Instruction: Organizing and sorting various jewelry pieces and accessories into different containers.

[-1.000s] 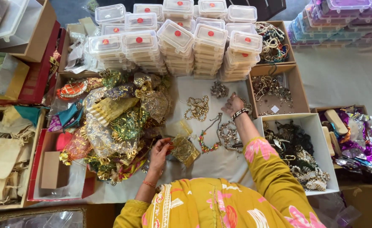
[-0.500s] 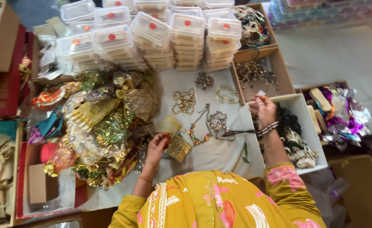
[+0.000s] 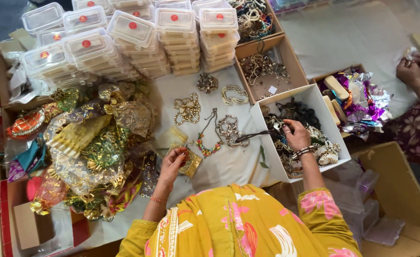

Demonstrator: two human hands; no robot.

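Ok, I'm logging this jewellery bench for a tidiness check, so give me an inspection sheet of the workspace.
Surface: white cloth, necklaces laid out on it.
Job's things: small gold pouch; dark cord; white box of jewellery.
Clutter: heap of shiny pouches; stacked clear boxes.
Hands: left hand on the pouch; right hand pinches the cord over the box.
Cables: nothing seen.
Surroundings: another person's hands far right; cardboard carton.

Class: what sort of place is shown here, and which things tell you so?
Probably a jewellery packing workspace: stacked clear lidded boxes, necklaces laid on a white cloth, a heap of shiny gift pouches, and open boxes of tangled jewellery.
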